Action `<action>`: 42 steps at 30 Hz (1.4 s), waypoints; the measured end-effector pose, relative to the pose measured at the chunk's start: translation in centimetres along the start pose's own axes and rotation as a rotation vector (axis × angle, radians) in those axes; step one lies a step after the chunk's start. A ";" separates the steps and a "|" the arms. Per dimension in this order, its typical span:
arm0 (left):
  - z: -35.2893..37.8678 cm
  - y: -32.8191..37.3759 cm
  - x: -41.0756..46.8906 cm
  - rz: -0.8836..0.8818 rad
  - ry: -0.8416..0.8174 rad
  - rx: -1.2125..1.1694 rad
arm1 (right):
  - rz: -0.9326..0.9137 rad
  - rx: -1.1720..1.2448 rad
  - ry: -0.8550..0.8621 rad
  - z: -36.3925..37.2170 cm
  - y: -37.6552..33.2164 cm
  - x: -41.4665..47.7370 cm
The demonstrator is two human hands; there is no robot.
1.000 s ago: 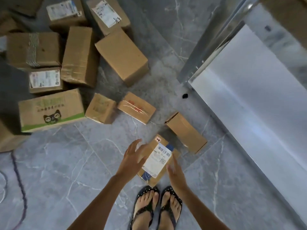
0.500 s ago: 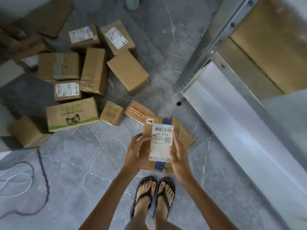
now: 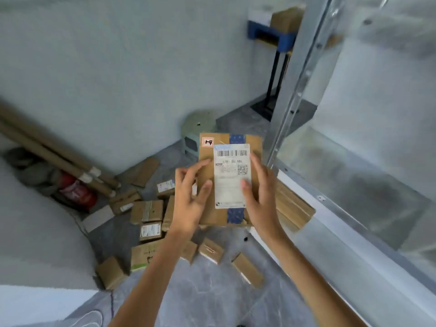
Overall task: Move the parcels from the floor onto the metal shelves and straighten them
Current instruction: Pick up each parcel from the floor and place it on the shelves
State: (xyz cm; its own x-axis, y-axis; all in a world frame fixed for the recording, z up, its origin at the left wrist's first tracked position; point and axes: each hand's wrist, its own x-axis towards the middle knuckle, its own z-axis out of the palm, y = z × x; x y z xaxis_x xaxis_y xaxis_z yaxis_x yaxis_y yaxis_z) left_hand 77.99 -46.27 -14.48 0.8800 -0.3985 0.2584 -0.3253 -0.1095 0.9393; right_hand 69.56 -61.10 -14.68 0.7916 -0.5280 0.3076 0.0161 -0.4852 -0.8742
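Parcel held in the air just left of the metal shelf, label up. Left hand and right hand grip its side edges, thumbs on top. Grey marble floor left of the shelf carries loose parcels; white wall behind.

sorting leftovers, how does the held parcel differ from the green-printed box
The labelled parcel is held in left hand and right hand; the green-printed box lies on the floor. The parcel has a barcode label and blue tape; the box, green print. Both are cardboard.
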 end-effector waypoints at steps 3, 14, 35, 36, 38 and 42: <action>-2.1 8.1 1.2 0.122 0.005 -0.070 | -0.099 0.090 0.040 -2.9 -7.7 1.0; -5.0 22.0 -1.2 0.407 -0.279 -0.232 | -0.240 0.090 0.224 -9.8 -22.7 -4.1; 7.6 37.7 -22.3 0.724 -0.808 -0.540 | -0.157 -0.345 0.883 -27.4 -30.3 -30.6; 8.5 38.5 -23.7 0.734 -0.836 -0.555 | -0.149 -0.382 0.909 -28.4 -30.5 -32.1; 10.7 39.9 -26.7 0.759 -0.884 -0.579 | -0.143 -0.475 0.954 -30.4 -30.9 -35.3; 14.9 43.3 -33.8 0.809 -0.989 -0.639 | -0.103 -0.606 1.062 -35.0 -31.7 -42.5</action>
State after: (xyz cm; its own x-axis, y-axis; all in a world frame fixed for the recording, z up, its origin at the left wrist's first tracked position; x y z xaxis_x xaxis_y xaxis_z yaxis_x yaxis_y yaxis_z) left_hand 28.99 -51.07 14.08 -0.1547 -0.6414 0.7514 -0.1701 0.7665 0.6193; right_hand 13.99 -47.70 13.07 -0.0923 -0.6358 0.7663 -0.4618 -0.6545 -0.5986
